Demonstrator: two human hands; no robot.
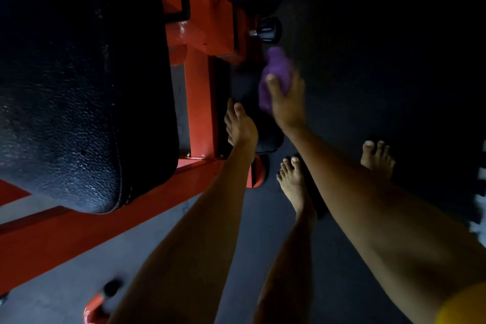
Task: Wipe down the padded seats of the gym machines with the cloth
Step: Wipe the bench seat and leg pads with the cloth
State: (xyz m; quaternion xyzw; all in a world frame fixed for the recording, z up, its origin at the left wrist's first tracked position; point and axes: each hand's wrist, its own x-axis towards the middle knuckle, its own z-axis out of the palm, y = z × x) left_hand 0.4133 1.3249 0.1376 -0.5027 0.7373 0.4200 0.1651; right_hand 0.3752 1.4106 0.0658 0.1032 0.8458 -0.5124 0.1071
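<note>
Fingers (pixel 273 87) of our right hand (pixel 288 108) are curling round the bunched middle of the purple cloth (pixel 276 66), likely soft and light, while our left hand (pixel 240 126) is stretching out straight, holding nothing.

— What sort of place is this?
— A dimly lit gym: a big black padded seat (pixel 79 100) on the left, an orange steel machine frame (pixel 197 113), black adjustment knobs (pixel 268 30) farther off, and a dark floor (pixel 79 284).
</note>
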